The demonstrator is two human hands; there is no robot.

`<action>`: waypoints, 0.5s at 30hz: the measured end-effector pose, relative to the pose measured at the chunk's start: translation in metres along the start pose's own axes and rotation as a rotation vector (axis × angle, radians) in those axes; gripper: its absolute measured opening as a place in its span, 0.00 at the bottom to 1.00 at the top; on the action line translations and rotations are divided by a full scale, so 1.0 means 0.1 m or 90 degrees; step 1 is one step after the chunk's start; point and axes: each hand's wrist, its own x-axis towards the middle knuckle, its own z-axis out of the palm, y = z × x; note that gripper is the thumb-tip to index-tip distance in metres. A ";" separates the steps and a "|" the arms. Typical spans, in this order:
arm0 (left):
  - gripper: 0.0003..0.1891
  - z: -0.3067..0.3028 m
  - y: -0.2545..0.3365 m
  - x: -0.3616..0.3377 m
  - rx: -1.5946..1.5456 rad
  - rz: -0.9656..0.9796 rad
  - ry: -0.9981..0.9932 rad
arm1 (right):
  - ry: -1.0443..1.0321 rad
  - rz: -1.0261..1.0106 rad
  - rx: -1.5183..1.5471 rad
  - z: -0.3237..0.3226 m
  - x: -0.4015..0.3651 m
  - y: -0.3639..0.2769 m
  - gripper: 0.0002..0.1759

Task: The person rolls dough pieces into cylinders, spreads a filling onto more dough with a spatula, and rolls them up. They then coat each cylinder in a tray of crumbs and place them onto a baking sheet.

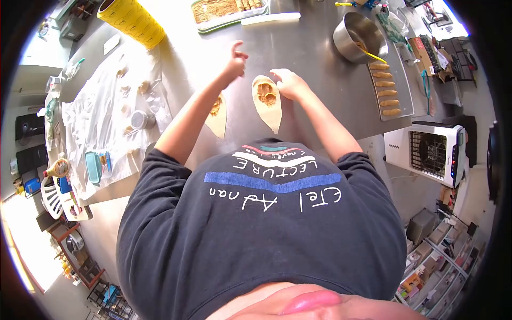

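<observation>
Two flat pieces of dough lie on the steel table, each topped with a brown filling. My right hand touches the upper edge of the right dough piece (268, 104), its fingers bent at the rim; my right hand (288, 84) comes from the right side. Raised above the left dough piece (216, 118) is my left hand (234, 63), fingers apart and nothing between them. My left forearm hides part of that left piece.
At the back stands a tray of filling (213, 12) beside a white scraper (271, 18). A steel pot (359, 38) and a tray of shaped pastries (388, 90) sit right. Plastic sheeting (109, 106) and a yellow roll (132, 22) are left.
</observation>
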 end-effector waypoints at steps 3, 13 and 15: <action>0.17 0.14 -1.02 0.53 0.413 0.324 0.001 | -0.054 0.045 -0.069 0.17 0.11 0.01 0.26; 0.09 0.23 -1.22 0.53 0.556 0.446 -0.075 | -0.055 0.068 -0.089 0.26 0.25 0.02 0.17; 0.08 0.24 -1.14 0.52 0.525 0.422 -0.089 | -0.038 0.081 -0.063 0.25 0.30 0.02 0.16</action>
